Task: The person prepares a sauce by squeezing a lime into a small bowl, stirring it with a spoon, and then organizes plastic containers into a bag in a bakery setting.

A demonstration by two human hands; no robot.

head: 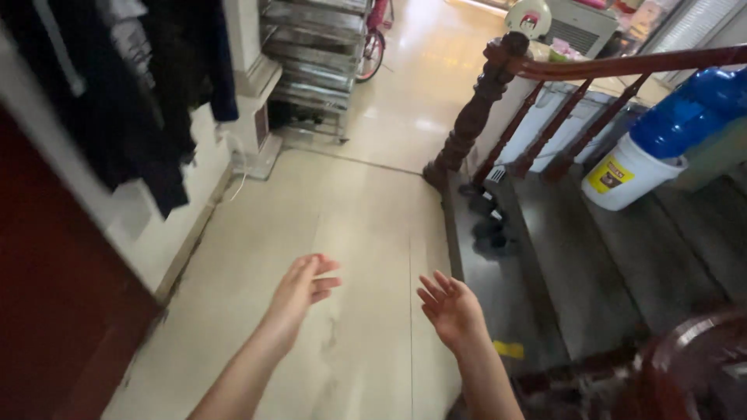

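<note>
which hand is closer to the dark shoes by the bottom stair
Right. The right hand is open just below the dark shoes; the left hand hangs further left over the pale floor.

A pale, glossy tiled floor (366, 233) spreads beneath and ahead of both hands. Far ahead stands a grey metal rack (315, 62); right of the hands, dark shoes (494, 233) lie on dark stone steps (591, 264).

Light: dim indoors | glare: far floor (436, 70) | blur: slight, perhaps motion | edges: tilted, distorted
</note>
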